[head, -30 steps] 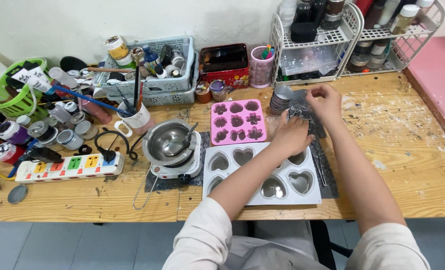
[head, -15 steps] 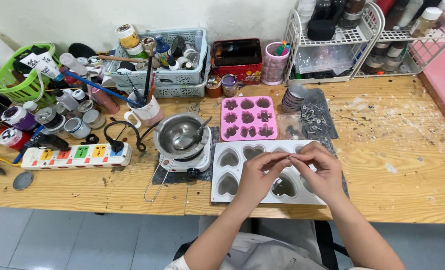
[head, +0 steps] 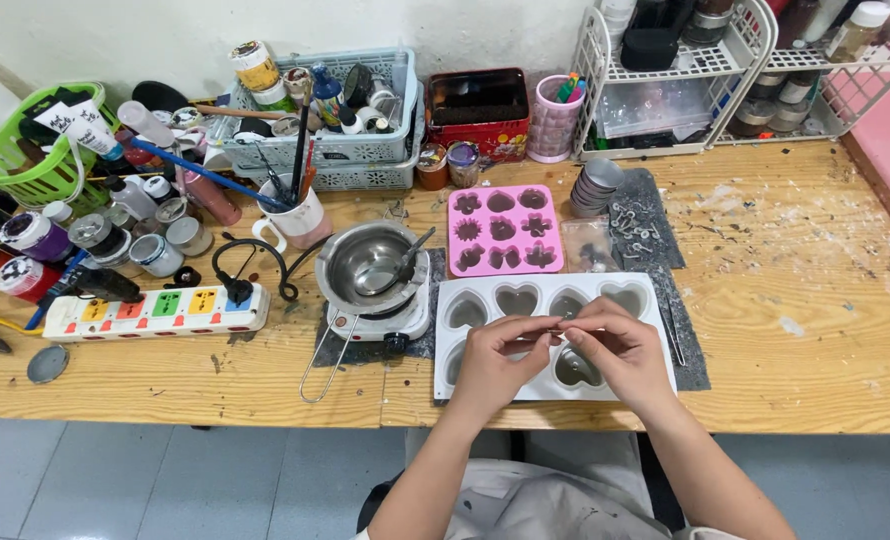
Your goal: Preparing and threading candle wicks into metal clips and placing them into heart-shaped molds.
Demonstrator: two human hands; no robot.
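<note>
I hold both hands over the white heart mould (head: 465, 300). Left hand (head: 495, 362) and right hand (head: 620, 350) pinch one small thin item (head: 555, 325) between fingertips, too small to identify. Judged progress: cavities beneath appear unfilled; pink mould (head: 503, 230) beyond untouched.

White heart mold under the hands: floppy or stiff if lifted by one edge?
Probably floppy: the white heart mold looks like thin, soft silicone, so it may sag. Likely light, since its cavities look empty. It lies flat, so tipping seems unlikely. Both hands hover over it.
</note>
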